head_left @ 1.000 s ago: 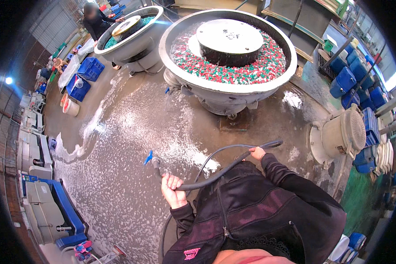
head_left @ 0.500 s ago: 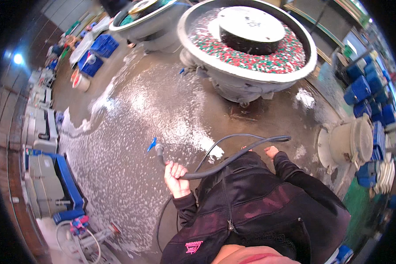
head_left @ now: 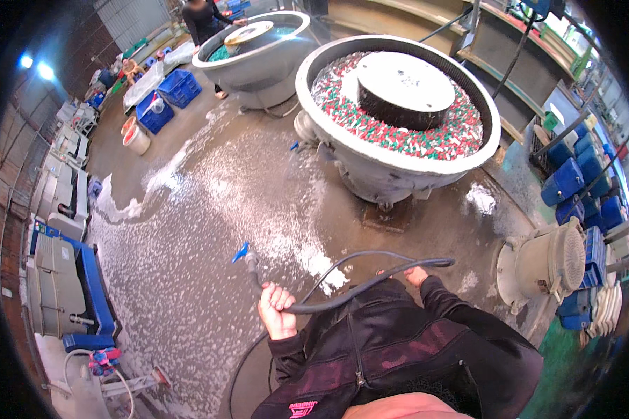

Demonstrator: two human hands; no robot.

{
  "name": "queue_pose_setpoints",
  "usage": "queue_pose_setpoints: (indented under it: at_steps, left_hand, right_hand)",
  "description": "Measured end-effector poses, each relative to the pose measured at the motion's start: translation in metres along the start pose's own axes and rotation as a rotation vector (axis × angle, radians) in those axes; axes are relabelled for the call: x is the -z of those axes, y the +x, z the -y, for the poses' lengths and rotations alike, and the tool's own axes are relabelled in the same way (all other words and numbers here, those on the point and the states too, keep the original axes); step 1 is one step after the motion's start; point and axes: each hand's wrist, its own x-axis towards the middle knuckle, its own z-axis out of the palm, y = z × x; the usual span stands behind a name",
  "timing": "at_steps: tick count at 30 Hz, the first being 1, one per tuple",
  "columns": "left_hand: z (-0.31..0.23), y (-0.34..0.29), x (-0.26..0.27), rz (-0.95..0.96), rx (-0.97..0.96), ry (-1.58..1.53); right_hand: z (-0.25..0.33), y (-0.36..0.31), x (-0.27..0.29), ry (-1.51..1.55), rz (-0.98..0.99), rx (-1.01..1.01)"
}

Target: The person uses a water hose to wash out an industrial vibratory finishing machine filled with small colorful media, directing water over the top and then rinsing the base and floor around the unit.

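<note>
My left hand is wrapped round a dark grey hose. The hose ends in a valve with a blue lever handle, which sticks out past my fist over the wet floor. From my fist the hose bends to the right, loops back near my waist and trails down on my left. My right hand hangs low by my right side, just under the hose's far bend. Its fingers are too small and hidden to make out, and I cannot tell whether it touches the hose.
White foam covers much of the floor. Ahead stands a large round tub of red, green and white pellets, with another tub and a person behind it. A beige drum-shaped machine stands right, blue crates far left.
The view has tilted up, so the tubs sit lower in the picture and the person behind shows more. My left hand keeps its grip on the hose.
</note>
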Motion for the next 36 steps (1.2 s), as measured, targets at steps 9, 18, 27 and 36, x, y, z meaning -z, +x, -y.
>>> queue_pose_setpoints:
  at_steps: [9, 18, 27, 36]
  left_hand:
    - [0.01, 0.004, -0.004, -0.034, 0.001, -0.025]
    - [0.013, 0.005, -0.001, -0.033, -0.02, -0.029]
    - [0.012, 0.002, 0.011, 0.008, -0.031, -0.081]
    - [0.006, -0.005, 0.015, -0.008, -0.038, -0.104]
  right_hand:
    - [-0.012, -0.009, 0.029, -0.022, 0.044, -0.029]
    - [0.008, 0.003, 0.025, -0.051, 0.008, 0.074]
    - [0.014, 0.001, 0.026, 0.012, 0.022, 0.015]
    - [0.008, -0.008, 0.019, -0.076, 0.045, 0.019]
